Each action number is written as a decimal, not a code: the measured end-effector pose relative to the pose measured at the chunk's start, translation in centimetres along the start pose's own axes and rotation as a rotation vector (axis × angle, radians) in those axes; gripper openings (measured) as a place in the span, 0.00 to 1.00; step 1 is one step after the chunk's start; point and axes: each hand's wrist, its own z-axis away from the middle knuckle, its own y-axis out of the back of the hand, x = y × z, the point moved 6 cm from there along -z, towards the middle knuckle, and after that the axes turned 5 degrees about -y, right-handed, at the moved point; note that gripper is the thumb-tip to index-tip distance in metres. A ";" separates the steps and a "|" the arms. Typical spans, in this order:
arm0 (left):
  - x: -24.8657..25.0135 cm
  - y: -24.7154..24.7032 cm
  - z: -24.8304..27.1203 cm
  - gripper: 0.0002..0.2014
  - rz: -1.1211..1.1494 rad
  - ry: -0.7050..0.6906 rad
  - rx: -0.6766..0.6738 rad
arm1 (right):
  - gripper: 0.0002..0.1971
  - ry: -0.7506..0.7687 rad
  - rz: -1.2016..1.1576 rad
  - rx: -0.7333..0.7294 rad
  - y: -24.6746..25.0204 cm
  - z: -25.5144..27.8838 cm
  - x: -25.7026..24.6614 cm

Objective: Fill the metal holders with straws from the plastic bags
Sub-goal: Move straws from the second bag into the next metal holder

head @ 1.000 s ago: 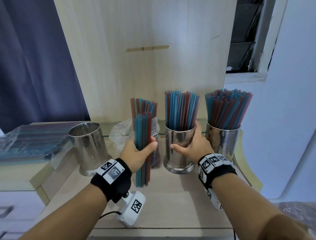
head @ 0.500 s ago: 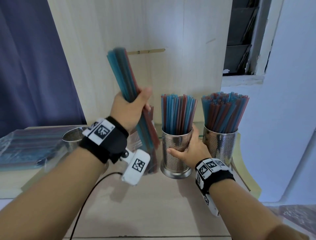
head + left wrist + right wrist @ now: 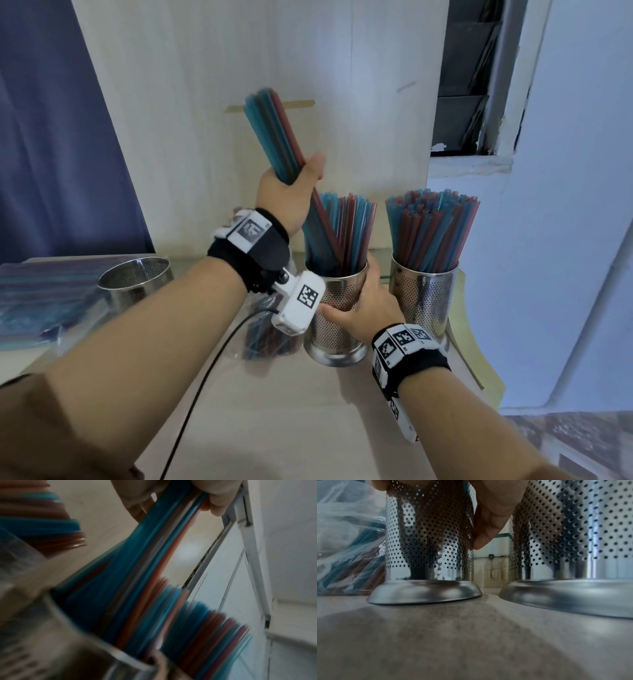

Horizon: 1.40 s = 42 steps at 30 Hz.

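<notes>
Over middle holder [image 3: 337,308], left hand [image 3: 291,195] lowered straw bundle [image 3: 274,137], lower ends now inside

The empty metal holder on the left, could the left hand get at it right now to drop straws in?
Probably not yet. The left hand grips a straw bundle whose lower ends already sit in the middle holder. The empty holder stands open-topped with nothing above it, so the way looks free afterwards.
</notes>
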 end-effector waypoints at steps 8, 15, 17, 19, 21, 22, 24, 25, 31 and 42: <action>-5.1 -1.2 1.1 0.35 -0.158 0.064 -0.059 | 0.63 0.019 -0.023 0.031 -0.2 -0.1 0.1; -5.8 -1.9 1.9 0.49 -0.291 0.020 -0.168 | 0.62 0.032 -0.013 0.036 -0.1 0.0 0.0; -6.3 -1.9 2.3 0.49 -0.274 0.007 -0.201 | 0.63 0.031 -0.022 0.027 0.0 0.0 -0.1; -6.9 -1.7 2.5 0.53 -0.233 0.035 -0.212 | 0.62 0.027 -0.021 0.023 0.0 0.0 -0.1; -7.5 -1.7 2.7 0.59 -0.249 0.068 -0.249 | 0.62 0.028 -0.010 0.022 0.0 0.1 -0.1; -7.8 -1.9 2.8 0.61 -0.264 0.082 -0.277 | 0.62 0.028 0.000 0.019 0.0 0.1 -0.2; -8.2 -2.4 2.8 0.63 -0.281 0.084 -0.327 | 0.62 0.025 0.020 0.012 0.0 0.1 -0.2; -8.1 -2.6 2.7 0.63 -0.292 0.082 -0.338 | 0.62 0.026 0.022 0.012 0.0 0.0 -0.2; -7.9 -1.3 0.7 0.45 -0.289 0.107 -0.182 | 0.63 0.037 -0.012 0.042 -0.2 -0.1 -0.1; -9.4 -1.1 2.2 0.60 -0.392 0.088 -0.329 | 0.62 0.040 -0.003 0.031 0.0 0.1 -0.2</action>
